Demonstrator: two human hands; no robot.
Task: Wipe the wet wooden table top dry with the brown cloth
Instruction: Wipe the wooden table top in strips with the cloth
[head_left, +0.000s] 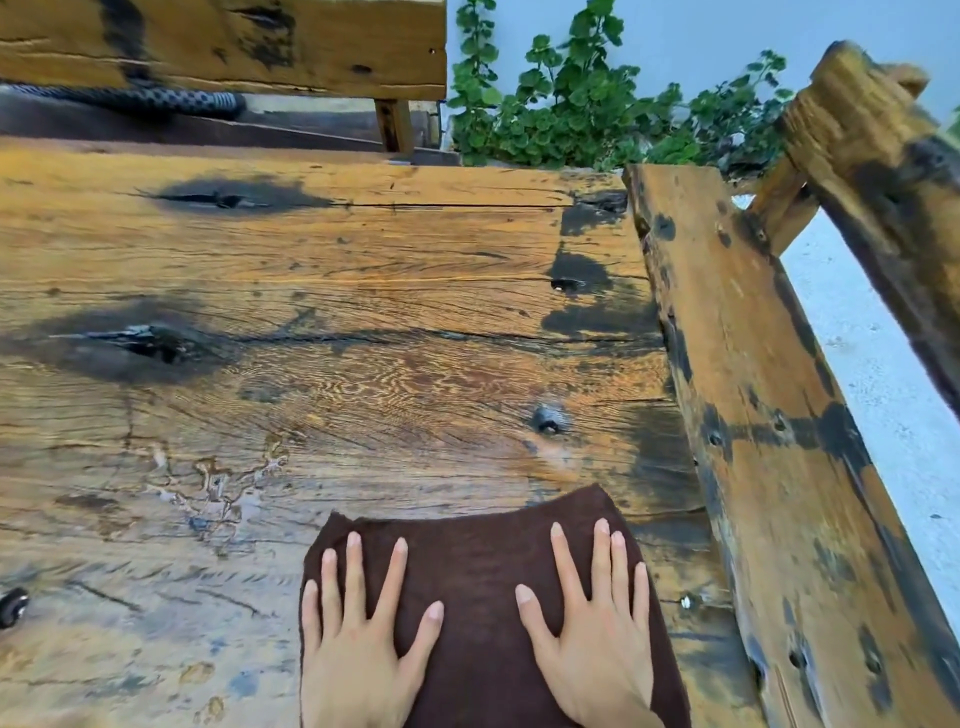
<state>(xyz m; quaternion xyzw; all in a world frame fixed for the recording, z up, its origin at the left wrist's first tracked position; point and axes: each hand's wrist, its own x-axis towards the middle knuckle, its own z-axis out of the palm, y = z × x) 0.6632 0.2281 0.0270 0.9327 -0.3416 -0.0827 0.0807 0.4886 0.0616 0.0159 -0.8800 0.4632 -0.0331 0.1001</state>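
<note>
The brown cloth (483, 587) lies flat on the wooden table top (322, 312) at the lower middle of the frame. The left hand (358, 639) and right hand (592, 623) press on it side by side, fingers straight and spread. Puddles (218, 488) glisten left of the cloth.

Only two bare hands showing here, left hand (358, 649) and right hand (597, 639). Long slim fingers (356, 566), nails short and plain-looking. Nothing but bare skin down to the wrists.

A weathered wooden bench (769, 415) stands at right, leafy plants (571, 114) beyond against what seems a pale wall (727, 31).
</note>
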